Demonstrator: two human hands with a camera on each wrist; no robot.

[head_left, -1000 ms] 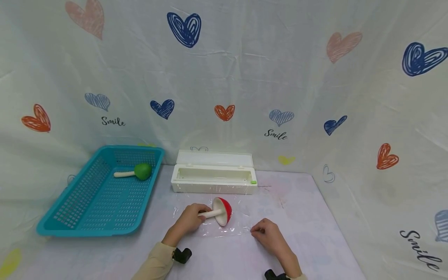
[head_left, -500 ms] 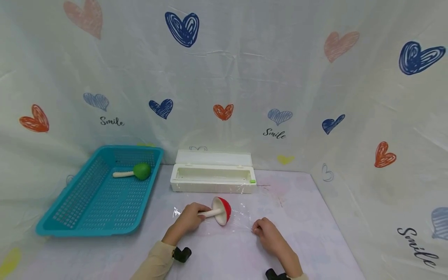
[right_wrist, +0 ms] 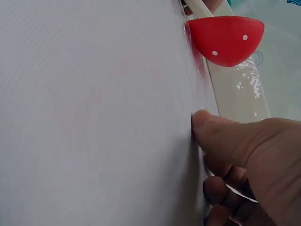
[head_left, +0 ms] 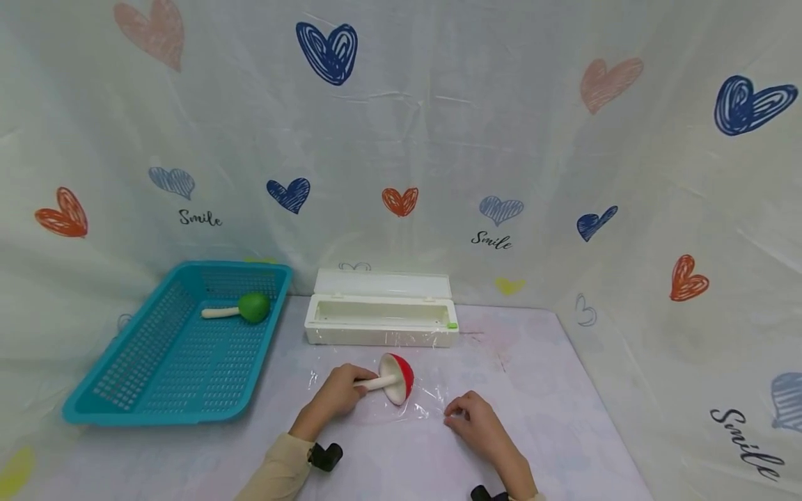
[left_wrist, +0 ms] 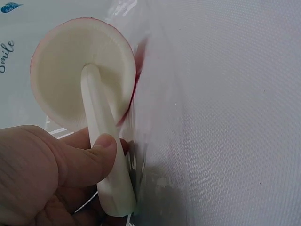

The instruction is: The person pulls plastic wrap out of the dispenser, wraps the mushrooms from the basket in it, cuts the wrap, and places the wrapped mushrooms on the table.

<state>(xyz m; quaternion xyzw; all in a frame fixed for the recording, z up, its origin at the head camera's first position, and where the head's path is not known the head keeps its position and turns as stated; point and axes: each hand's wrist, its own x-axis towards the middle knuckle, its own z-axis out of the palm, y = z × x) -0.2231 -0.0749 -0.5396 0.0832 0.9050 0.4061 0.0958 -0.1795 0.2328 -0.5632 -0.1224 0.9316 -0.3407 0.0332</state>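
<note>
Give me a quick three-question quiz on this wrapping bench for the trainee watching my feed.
1. True or false: the left hand grips the stem of the red mushroom toy.
2. What lies in the teal basket?
3. The right hand pinches: A) the white dispenser box B) the cling film sheet C) the basket.

Key: 1 true; 2 a green mushroom toy; 3 B.
</note>
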